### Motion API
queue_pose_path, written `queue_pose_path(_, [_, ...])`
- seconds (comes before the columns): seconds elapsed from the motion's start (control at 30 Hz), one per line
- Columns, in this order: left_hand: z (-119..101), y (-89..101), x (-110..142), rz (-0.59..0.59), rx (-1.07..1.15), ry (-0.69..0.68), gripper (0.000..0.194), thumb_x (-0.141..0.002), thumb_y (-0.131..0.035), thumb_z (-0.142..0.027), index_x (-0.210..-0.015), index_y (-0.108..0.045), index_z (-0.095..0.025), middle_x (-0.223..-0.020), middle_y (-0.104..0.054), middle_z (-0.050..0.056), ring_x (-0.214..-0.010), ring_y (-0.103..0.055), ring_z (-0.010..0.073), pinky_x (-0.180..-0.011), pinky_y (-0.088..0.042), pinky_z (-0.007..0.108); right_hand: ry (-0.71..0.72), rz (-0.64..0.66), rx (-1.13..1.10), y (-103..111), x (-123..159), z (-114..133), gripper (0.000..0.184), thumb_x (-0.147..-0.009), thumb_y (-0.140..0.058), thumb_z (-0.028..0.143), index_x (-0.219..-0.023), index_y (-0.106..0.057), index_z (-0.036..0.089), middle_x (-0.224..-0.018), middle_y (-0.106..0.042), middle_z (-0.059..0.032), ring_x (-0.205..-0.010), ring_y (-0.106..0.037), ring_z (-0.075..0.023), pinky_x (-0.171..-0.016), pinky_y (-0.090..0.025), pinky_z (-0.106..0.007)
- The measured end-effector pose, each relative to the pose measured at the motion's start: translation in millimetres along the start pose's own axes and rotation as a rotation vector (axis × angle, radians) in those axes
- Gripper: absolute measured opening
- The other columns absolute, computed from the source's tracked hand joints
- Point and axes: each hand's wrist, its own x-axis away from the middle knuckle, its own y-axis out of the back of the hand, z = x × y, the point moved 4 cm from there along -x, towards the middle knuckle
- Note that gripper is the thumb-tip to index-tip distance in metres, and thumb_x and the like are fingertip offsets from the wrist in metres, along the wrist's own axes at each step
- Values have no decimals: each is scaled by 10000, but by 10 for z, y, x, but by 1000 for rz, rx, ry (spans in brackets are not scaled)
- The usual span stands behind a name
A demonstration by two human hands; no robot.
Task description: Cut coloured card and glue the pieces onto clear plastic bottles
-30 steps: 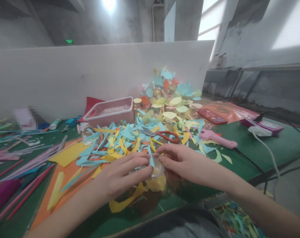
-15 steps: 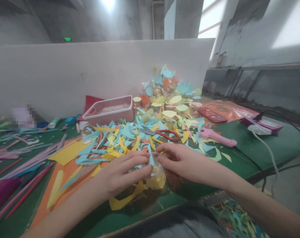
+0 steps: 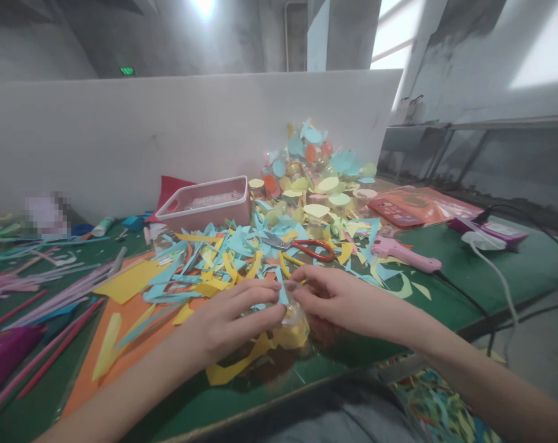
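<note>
Near the table's front edge, a small clear plastic cup [image 3: 293,325] with yellow paper at its base sits between my two hands. My left hand [image 3: 239,317] grips it from the left, fingertips at its upper rim. From the other side my right hand [image 3: 334,295] pinches the rim with thumb and bent fingers. The fingers hide part of the cup. Just beyond lie paper scraps [image 3: 235,246] in blue and yellow, with red-handled scissors [image 3: 312,248] resting on them. A cut yellow paper strip [image 3: 227,374] lies below my left hand.
A pink glue gun [image 3: 410,256] with a black cord lies to the right. Behind the scraps are a pink basket [image 3: 207,215] and a heap of clear cups with coloured paper discs [image 3: 341,163]. A red phone [image 3: 395,213] lies at the right; paper strips [image 3: 75,292] cover the left.
Both hands keep their hold on the cup with hardly any motion. The view has shifted very slightly.
</note>
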Motion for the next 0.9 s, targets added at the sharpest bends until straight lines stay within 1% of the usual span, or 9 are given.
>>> queue_pose_path(0.13, [-13, 5, -27, -20, -3, -11, 246, -903, -540, -66, -1127, -581, -161, -971, -704, 94, -1082, -655, 189, -925, -556, 301, -8, 6, -10, -10, 3, -2, 202, -966, -481, 392, -1037, -571, 226, -667, -537, 54, -597, -474, -116, -550, -347, -230])
queue_pose_path(0.33, [-14, -15, -25, -43, 1, -31, 189, -922, -516, -83, -1094, -587, -118, -950, -689, 112, -1086, -647, 200, -937, -548, 306, -12, -7, 4, -26, -3, -32, 233, -967, -475, 438, -1046, -571, 242, -695, -543, 53, -620, -490, -120, -568, -357, -233])
queue_pose_path(0.5, [-25, -30, -28, -59, 4, 7, 197, -944, -511, -154, -1128, -580, -162, -941, -681, 92, -1076, -653, 199, -914, -561, 308, -7, -13, -1, -47, 12, -46, 245, -972, -454, 467, -1041, -572, 263, -677, -518, 61, -622, -483, -122, -579, -363, -233])
queue_pose_path(0.63, [-32, -56, -26, -73, 51, 12, 252, -957, -500, -208, -1195, -549, -138, -956, -690, 119, -1070, -656, 212, -915, -562, 330, -7, -26, -6, -51, 23, -58, 234, -968, -458, 454, -1044, -575, 266, -699, -522, 58, -631, -480, -122, -583, -365, -233])
queue_pose_path(0.7, [-24, -64, -27, -87, 84, 25, 272, -955, -507, -219, -1211, -522, -131, -982, -691, 132, -1075, -656, 214, -926, -554, 332, -4, -31, -2, -48, 27, -59, 229, -966, -465, 445, -1045, -578, 262, -700, -524, 57, -630, -479, -120, -583, -364, -232])
queue_pose_path(0.9, [7, -82, -1, -121, 158, 74, 272, -941, -535, -221, -1198, -459, -176, -942, -686, 105, -1104, -648, 212, -905, -553, 307, -1, -34, -8, -41, 30, -53, 243, -967, -462, 459, -1041, -578, 259, -688, -516, 61, -619, -465, -117, -577, -365, -231])
